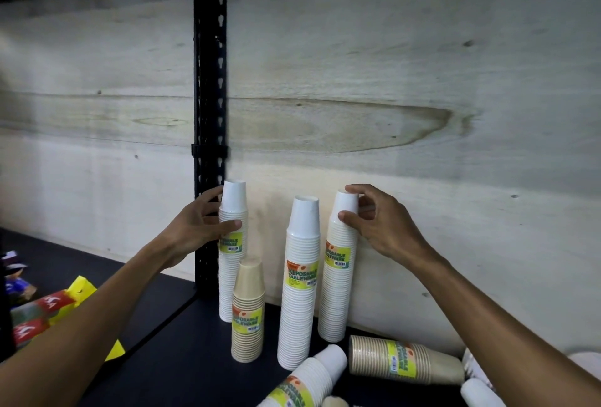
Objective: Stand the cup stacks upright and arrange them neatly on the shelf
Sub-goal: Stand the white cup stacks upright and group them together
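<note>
I see smooth white paper cup stacks [300,280] under glossy clear wrap, a matt beige paper stack [247,312], a dark matt shelf [182,361], a black perforated metal post [209,81] and pale, grainy wooden backing [390,81].

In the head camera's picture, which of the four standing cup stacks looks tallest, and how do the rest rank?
1. Middle white stack, though it stands nearer the camera.
2. White stack by the post and the leaning white stack: too alike to rank.
3. Beige stack, clearly shortest.
</note>
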Available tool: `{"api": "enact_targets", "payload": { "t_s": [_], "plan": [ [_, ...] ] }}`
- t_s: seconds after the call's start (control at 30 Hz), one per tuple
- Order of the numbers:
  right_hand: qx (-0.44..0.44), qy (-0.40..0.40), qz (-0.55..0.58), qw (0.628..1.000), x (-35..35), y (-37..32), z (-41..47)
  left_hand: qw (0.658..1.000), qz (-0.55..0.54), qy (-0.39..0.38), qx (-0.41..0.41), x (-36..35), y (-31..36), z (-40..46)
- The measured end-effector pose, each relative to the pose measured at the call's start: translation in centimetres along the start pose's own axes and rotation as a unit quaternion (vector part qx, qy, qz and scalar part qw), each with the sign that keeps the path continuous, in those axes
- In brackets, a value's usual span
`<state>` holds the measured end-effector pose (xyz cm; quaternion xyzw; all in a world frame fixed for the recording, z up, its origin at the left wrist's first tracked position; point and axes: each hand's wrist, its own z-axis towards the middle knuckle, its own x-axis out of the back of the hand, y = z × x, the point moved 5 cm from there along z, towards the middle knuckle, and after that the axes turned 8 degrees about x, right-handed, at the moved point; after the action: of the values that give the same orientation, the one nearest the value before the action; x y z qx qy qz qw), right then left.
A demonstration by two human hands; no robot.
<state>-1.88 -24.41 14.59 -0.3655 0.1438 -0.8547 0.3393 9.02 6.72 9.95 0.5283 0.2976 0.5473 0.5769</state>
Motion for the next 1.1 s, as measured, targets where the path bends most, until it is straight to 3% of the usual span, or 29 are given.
{"api": "enact_targets", "payload": {
  "t_s": [0.6,1.1],
  "plan": [
    [-0.005,0.016,0.031,0.999,-0.3,0.5,0.3,0.998,0.022,0.042,-0.043,0.2,2.2,0.9],
    [0.007,0.006,0.013,1.000,0.2,0.0,-0.2,0.999,0.029,0.023,-0.029,-0.4,2.0,1.2]
  ]
}}
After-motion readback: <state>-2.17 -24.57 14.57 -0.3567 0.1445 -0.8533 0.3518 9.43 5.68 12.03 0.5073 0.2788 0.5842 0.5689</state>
